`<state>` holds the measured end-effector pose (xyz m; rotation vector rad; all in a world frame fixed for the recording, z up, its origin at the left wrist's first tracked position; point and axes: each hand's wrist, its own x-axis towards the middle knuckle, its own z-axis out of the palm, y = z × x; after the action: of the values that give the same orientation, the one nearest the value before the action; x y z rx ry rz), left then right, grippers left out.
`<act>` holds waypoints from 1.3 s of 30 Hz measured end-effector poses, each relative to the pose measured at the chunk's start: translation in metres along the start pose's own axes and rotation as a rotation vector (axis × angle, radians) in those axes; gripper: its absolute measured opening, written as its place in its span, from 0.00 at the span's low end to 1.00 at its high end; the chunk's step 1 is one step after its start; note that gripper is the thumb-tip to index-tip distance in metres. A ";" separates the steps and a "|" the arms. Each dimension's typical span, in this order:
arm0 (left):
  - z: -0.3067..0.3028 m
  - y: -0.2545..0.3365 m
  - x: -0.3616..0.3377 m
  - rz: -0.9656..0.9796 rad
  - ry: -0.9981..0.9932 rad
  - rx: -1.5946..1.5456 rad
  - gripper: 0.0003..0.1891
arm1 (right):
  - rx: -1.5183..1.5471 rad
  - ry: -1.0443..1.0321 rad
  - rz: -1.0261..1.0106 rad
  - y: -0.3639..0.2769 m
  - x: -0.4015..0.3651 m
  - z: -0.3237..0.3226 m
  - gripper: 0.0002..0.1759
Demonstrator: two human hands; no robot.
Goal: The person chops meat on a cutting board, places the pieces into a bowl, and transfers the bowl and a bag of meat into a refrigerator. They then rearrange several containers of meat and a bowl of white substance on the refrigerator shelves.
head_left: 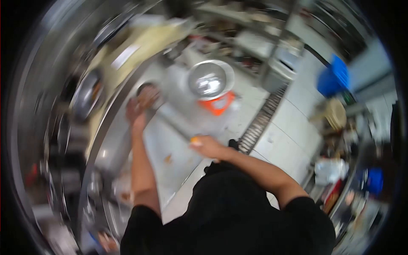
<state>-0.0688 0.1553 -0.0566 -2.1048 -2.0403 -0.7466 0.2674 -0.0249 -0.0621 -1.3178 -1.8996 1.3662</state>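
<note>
My left hand (136, 111) is over the steel counter (170, 148), beside a small dark round container (148, 90) with brownish contents; blur hides whether its fingers grip anything. My right hand (207, 146) is closed at the counter's near edge, around something with a small orange-yellow part (194, 140) showing. A long thin grey shape (172, 124) runs from there towards the left hand. Beyond it, a shiny metal bowl (208, 80) stands by an orange-red object (218, 104).
A floor drain grate (263, 119) crosses the white tiles. At the right are a blue bin (334, 76) and a beige round container (335, 114). A metal pan (88, 94) lies at the left, and shelves (238, 36) stand at the back.
</note>
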 end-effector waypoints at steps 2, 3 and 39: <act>-0.013 0.001 -0.036 -0.123 0.206 0.003 0.24 | -0.066 -0.023 0.119 -0.023 -0.035 -0.025 0.26; -0.021 0.004 -0.056 -0.171 0.219 -0.026 0.24 | -0.103 -0.050 0.136 -0.016 -0.046 -0.027 0.27; -0.053 0.083 -0.229 -0.361 -0.438 -0.153 0.07 | -0.104 -0.301 0.164 0.010 -0.047 0.005 0.30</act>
<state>0.0033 -0.0816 -0.0865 -2.1560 -2.7261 -0.5268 0.2891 -0.0685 -0.0657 -1.4098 -2.1217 1.6468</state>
